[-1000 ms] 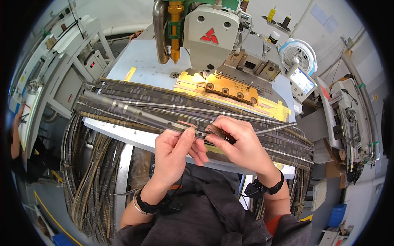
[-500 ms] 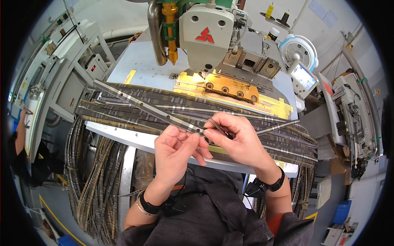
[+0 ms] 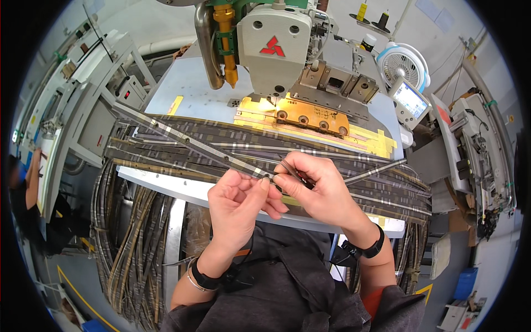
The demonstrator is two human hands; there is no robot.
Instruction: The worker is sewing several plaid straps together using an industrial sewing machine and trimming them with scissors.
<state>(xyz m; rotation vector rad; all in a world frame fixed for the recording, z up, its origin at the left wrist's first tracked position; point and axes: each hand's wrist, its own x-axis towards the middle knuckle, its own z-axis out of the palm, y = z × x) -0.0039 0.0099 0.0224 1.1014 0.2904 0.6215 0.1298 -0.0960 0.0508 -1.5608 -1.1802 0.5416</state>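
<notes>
My left hand pinches the near end of a long narrow plaid fabric strip that runs up and left over the table. My right hand meets it at the same end, fingertips closed on the strip together with a thin metal tool, apparently tweezers. Both hands hover over a thick pile of similar dark plaid strips lying across the table's front edge. The sewing machine head stands just behind, above a yellow clamp plate.
Bundles of strips hang off the table's left side and more at the right. A small fan and a control screen stand at the right. Another person works at the far left by grey machines.
The free strip has been lifted and swung up to the left, now reaching farther across the pile. Both hands stayed together at its near end, shifting slightly.
</notes>
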